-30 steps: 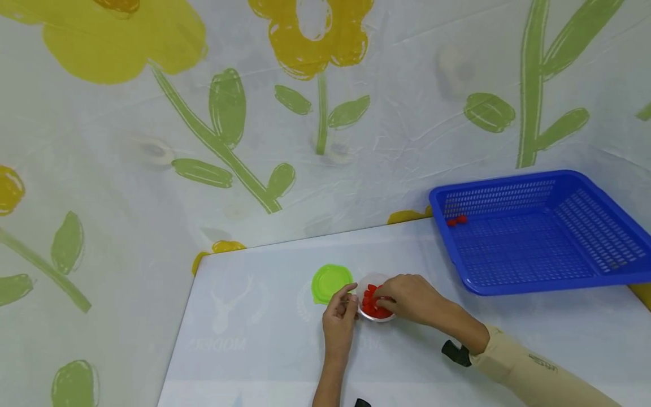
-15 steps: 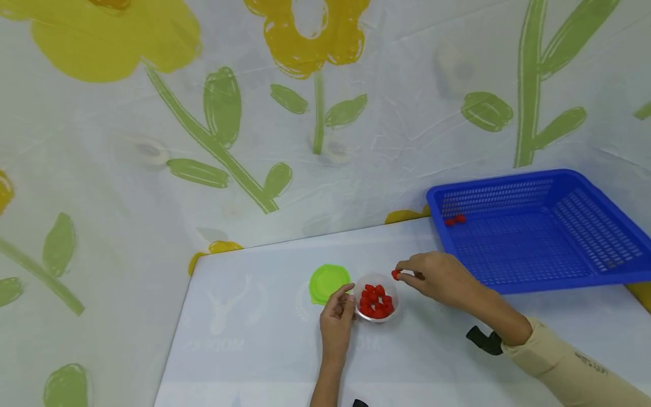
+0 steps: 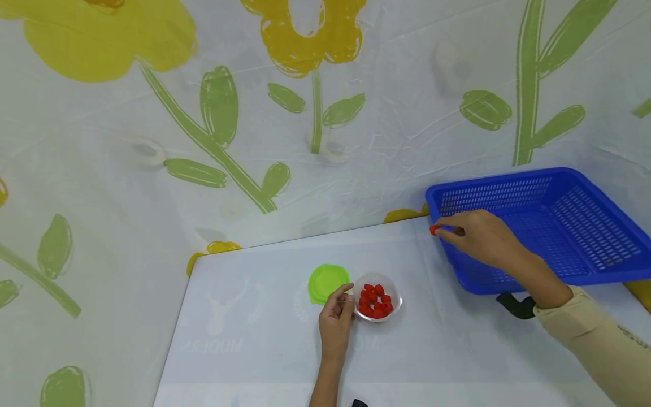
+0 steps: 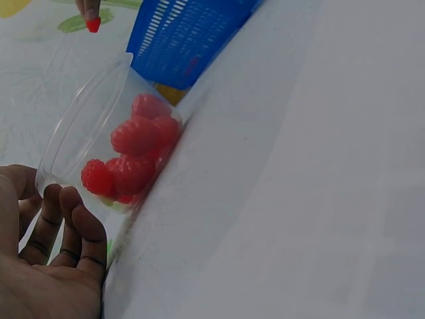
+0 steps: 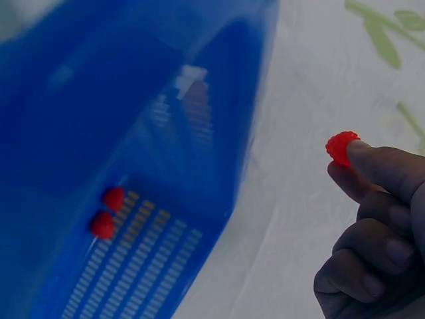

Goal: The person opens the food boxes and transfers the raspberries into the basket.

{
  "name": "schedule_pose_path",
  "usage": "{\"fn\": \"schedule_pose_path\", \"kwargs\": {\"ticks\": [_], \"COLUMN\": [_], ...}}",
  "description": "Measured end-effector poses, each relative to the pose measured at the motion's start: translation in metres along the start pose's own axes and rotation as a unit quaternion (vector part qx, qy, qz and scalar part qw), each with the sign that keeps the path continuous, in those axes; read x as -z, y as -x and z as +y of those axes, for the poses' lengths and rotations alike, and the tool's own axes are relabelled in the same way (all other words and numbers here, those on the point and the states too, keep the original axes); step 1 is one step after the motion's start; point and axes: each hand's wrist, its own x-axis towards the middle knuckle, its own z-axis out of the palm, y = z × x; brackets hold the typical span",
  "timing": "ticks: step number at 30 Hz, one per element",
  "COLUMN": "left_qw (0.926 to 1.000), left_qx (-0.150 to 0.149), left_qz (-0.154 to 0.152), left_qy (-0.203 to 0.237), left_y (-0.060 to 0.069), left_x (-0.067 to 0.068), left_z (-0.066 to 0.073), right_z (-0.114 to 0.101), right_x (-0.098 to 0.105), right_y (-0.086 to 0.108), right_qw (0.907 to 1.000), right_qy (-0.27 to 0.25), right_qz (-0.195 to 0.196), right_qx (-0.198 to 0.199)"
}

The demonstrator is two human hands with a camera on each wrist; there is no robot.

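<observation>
My right hand (image 3: 480, 234) pinches a red raspberry (image 5: 342, 147) between thumb and fingertip, at the left rim of the blue basket (image 3: 460, 277). Two more raspberries (image 5: 108, 212) lie inside that basket, as the right wrist view shows. With curled fingers my left hand (image 3: 335, 325) holds the near-left rim of a clear plastic bowl (image 4: 86, 113). Several raspberries (image 4: 136, 136) fill the bottom of the bowl, which stands on the white table. Just behind the left hand lies a bright green lid (image 3: 325, 282), flat on the table.
The blue basket stands at the back right, against a wall sheet (image 3: 386, 124) printed with flowers. A white table (image 3: 254, 362) carries everything, its left edge visible in the head view. Dark straps hang at the wrists.
My right hand has come up out of the bowl with one raspberry and moved right and back to the basket's rim. The left hand stays at the bowl.
</observation>
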Motion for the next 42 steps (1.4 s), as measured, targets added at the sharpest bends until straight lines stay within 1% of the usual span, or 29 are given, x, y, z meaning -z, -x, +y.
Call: {"fn": "schedule_pose_path", "kwargs": {"ticks": [2, 5, 9, 13, 19, 25, 31, 35, 39, 42], "left_qw": [1.0, 1.0, 1.0, 1.0, 0.9999, 0.9999, 0.9999, 0.9998, 0.9999, 1.0], "left_qx": [-0.003, -0.007, -0.004, -0.004, 0.003, 0.005, 0.007, 0.009, 0.002, 0.002], "left_qz": [0.0, -0.001, 0.001, 0.002, 0.001, 0.003, -0.001, -0.001, -0.002, -0.004], "left_qy": [0.001, 0.003, -0.001, -0.006, -0.011, -0.013, -0.014, -0.017, -0.011, -0.008], "left_y": [0.0, 0.0, 0.0, 0.0, 0.0, 0.0, 0.0, 0.0, 0.0, 0.0], "left_x": [0.0, 0.0, 0.0, 0.0, 0.0, 0.0, 0.0, 0.0, 0.0, 0.0], "left_z": [0.001, 0.002, 0.003, 0.003, 0.002, 0.002, 0.002, 0.001, 0.002, 0.002], "right_z": [0.009, 0.02, 0.032, 0.043, 0.063, 0.077, 0.088, 0.095, 0.104, 0.111], "right_x": [0.004, 0.01, 0.015, 0.019, 0.023, 0.024, 0.026, 0.022, 0.016, 0.011], "right_y": [-0.003, -0.005, -0.009, -0.015, -0.024, -0.034, -0.043, -0.046, -0.048, -0.049], "right_qw": [1.0, 0.9998, 0.9995, 0.9993, 0.998, 0.9965, 0.9927, 0.9905, 0.9893, 0.9885], "right_qy": [0.006, 0.016, 0.028, 0.034, 0.045, 0.059, 0.095, 0.108, 0.113, 0.116], "right_qz": [0.002, 0.008, 0.011, -0.001, -0.031, -0.047, -0.066, -0.076, -0.082, -0.087], "right_qx": [-0.007, -0.008, -0.008, -0.016, -0.031, -0.034, -0.035, -0.039, -0.041, -0.042]}}
